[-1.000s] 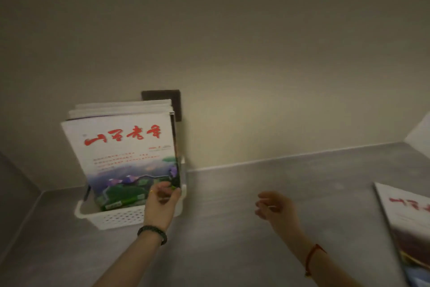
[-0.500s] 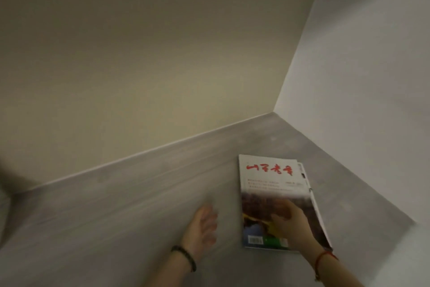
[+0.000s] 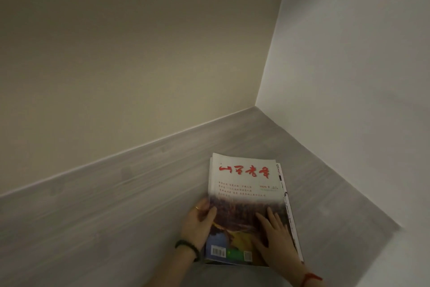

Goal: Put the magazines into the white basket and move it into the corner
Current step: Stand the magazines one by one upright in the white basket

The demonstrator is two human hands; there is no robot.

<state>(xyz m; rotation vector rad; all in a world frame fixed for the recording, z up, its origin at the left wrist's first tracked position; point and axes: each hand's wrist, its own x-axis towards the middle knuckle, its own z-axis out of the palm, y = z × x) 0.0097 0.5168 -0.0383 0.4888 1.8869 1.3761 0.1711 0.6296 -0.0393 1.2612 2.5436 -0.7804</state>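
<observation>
Glossy paper magazines (image 3: 246, 196) lie on a matt, grey wood-grain surface (image 3: 116, 217) below smooth matt walls (image 3: 139, 54).

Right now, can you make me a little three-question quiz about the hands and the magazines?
1. True or false: the magazines stand upright against the wall.
2. Which hand lies flat on the top cover?
A. left hand
B. right hand
3. Fill in: the left hand grips the stack's ____ edge.

Key: 1. False, they lie flat on the grey surface. 2. B. 3. Left.
</observation>
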